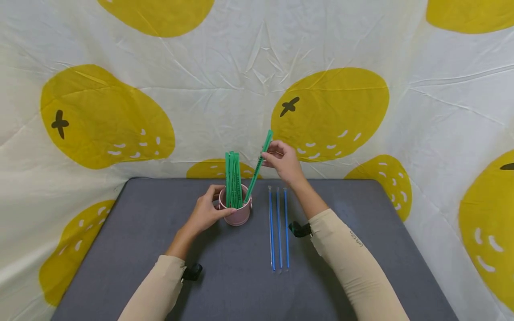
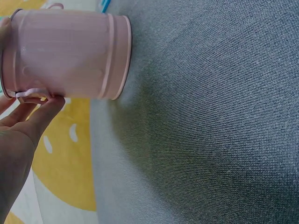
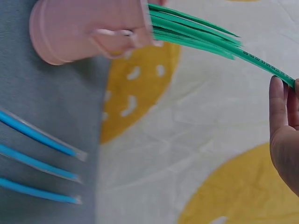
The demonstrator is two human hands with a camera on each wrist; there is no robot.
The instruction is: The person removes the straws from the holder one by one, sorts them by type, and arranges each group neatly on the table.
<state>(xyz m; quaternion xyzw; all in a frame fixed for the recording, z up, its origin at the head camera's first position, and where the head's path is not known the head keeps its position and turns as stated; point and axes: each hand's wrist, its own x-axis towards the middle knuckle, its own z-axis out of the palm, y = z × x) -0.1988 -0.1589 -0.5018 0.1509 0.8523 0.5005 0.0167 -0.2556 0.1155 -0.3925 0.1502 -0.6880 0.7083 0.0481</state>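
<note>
A small pink metal bucket [image 1: 238, 217] stands upright on the table, holding a bundle of slim green-wrapped straws [image 1: 233, 178]. My left hand [image 1: 206, 211] grips its left side, thumb across the front near the rim. In the left wrist view, fingers touch the bucket wall [image 2: 65, 53] beside a small side handle. Up and to the right, my right hand [image 1: 285, 162] pinches one green-wrapped straw [image 1: 254, 180] near its upper end. That straw, with dark print along it, slants down into the bucket's right side; its lower end is hidden behind the rim.
To the right of the bucket, 3 blue straws [image 1: 279, 232] in clear wrappers lie side by side on the grey table [image 1: 160, 223]. A white cloth with yellow fruit shapes [image 1: 225, 111] hangs behind the table's far edge.
</note>
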